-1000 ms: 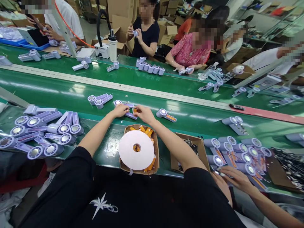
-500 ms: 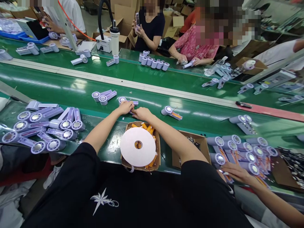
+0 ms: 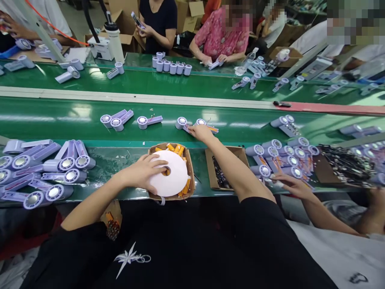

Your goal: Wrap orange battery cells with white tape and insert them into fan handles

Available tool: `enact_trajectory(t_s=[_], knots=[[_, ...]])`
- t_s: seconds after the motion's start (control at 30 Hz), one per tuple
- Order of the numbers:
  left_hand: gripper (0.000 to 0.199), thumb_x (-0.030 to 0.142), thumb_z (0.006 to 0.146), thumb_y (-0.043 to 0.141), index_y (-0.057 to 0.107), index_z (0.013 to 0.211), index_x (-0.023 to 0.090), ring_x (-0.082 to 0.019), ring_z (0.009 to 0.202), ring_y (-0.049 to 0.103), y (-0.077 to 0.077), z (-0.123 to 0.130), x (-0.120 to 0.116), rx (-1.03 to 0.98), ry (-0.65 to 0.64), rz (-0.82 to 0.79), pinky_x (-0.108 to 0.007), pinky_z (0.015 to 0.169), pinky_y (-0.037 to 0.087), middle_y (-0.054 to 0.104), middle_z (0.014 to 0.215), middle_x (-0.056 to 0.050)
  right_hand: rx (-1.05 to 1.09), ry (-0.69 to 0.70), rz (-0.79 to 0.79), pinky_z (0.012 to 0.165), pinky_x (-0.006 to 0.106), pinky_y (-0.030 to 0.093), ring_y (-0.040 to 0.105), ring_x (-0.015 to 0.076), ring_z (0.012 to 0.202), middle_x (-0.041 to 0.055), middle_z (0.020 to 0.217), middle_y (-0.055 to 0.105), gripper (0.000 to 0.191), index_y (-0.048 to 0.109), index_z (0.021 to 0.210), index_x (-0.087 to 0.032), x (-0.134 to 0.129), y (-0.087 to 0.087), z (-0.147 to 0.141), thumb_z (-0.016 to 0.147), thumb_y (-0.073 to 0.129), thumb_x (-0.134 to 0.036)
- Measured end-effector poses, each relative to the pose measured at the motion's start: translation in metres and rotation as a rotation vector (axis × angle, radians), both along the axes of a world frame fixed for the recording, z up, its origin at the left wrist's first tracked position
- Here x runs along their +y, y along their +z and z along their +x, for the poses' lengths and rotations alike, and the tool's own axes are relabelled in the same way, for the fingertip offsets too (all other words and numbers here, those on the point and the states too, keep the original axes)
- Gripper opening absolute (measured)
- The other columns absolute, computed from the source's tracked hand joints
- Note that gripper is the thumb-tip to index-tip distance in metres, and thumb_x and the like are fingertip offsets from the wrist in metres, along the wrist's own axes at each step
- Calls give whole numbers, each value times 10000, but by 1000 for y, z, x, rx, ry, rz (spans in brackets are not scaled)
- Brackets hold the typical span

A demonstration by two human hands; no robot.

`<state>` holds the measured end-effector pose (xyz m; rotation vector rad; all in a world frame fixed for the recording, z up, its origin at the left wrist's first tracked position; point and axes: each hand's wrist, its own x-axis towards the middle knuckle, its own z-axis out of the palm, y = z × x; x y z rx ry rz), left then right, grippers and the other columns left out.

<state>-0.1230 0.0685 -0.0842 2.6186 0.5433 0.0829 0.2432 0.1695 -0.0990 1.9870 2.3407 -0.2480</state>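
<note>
My left hand (image 3: pixel 146 171) lies on the white roll (image 3: pixel 177 176), fingers spread over its face near the hole. The roll rests on a cardboard box (image 3: pixel 191 168) of orange-wrapped cells (image 3: pixel 177 149). My right hand (image 3: pixel 201 132) reaches onto the green belt and pinches the handle of a lilac handheld fan housing (image 3: pixel 181 123); its fingers hide part of that handle. Just right of it is another housing (image 3: pixel 201 122) with an orange strip in its handle, partly behind my hand. To the left on the belt lies a single housing (image 3: pixel 142 122).
Many lilac housings (image 3: pixel 66 163) are heaped at left, more (image 3: pixel 272 151) at right. Under my right forearm is a cardboard box (image 3: pixel 212 178) of dark parts. A co-worker's hand (image 3: pixel 293 185) is at the right heap. People sit beyond the white divider rail (image 3: pixel 150 98).
My left hand has left the belt and come back onto the white roll. My right hand has moved right with a housing, beside the one with the orange strip. The view has shifted.
</note>
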Motion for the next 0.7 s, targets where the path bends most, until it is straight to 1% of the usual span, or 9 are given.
enact_trajectory(t_s=[0.07, 0.13, 0.2, 0.27, 0.37, 0.47, 0.53, 0.6, 0.7], knots=[[771, 614, 834, 866, 628, 1525, 370, -459, 1657, 309, 7, -6, -23, 96, 0, 47, -648, 1303, 317, 506, 1733, -83, 26, 1, 16, 1112, 458, 561, 726, 356, 1313, 196, 1464, 750, 446, 737, 1475, -164, -17, 4, 5, 1050, 662, -275], [792, 602, 762, 924, 667, 1474, 369, -470, 1656, 313, 12, -10, -36, 121, -10, 88, -640, 1286, 354, 495, 1740, -80, 147, 5, 105, 1147, 469, 550, 702, 336, 1355, 168, 1515, 725, 421, 756, 1444, -183, -40, 12, -1, 1055, 663, -315], [819, 564, 679, 979, 703, 1423, 360, -465, 1618, 386, 14, -16, -45, 101, -18, 131, -624, 1269, 389, 543, 1699, -85, 368, -10, 226, 1083, 465, 585, 762, 306, 1212, 140, 1392, 798, 378, 802, 1357, -202, -74, 22, -10, 1067, 642, -384], [782, 514, 686, 973, 716, 1404, 344, -444, 1555, 474, 14, -27, -53, 50, 28, 180, -606, 1251, 420, 596, 1642, -92, 610, -37, 295, 937, 415, 615, 796, 268, 987, 99, 1169, 868, 340, 858, 1199, -219, -116, 31, -22, 1051, 657, -450], [744, 517, 738, 933, 688, 1413, 323, -437, 1489, 507, 10, -45, -66, -176, 259, 316, -614, 1238, 441, 660, 1538, -121, 877, -4, 128, 742, 321, 577, 767, 211, 765, 55, 887, 861, 368, 881, 999, -216, -184, 34, -50, 1026, 686, -527], [811, 581, 732, 943, 612, 1421, 311, -459, 1480, 464, 0, -53, -75, -419, 460, 449, -667, 1239, 414, 700, 1416, -146, 1092, 129, -219, 604, 269, 516, 681, 164, 582, 16, 709, 796, 469, 871, 1110, -195, -233, 22, -94, 914, 819, -617], [836, 578, 758, 931, 555, 1455, 312, -466, 1510, 432, -8, -53, -76, -431, 478, 466, -692, 1261, 370, 691, 1424, -146, 1158, 197, -315, 577, 256, 483, 639, 146, 543, 2, 656, 758, 444, 865, 1057, -187, -250, 13, -124, 942, 798, -610], [803, 522, 813, 902, 516, 1488, 322, -454, 1546, 411, -16, -52, -73, -400, 484, 469, -697, 1291, 325, 665, 1479, -137, 1147, 283, -335, 594, 249, 464, 629, 135, 551, -1, 622, 725, 399, 842, 885, -190, -258, 5, -147, 1043, 695, -525], [782, 475, 858, 874, 474, 1516, 340, -422, 1553, 428, -25, -55, -66, -451, 577, 520, -683, 1308, 303, 639, 1502, -121, 956, 441, -339, 596, 254, 412, 614, 128, 554, -5, 617, 711, 386, 812, 787, -200, -259, 0, -155, 1082, 651, -390]])
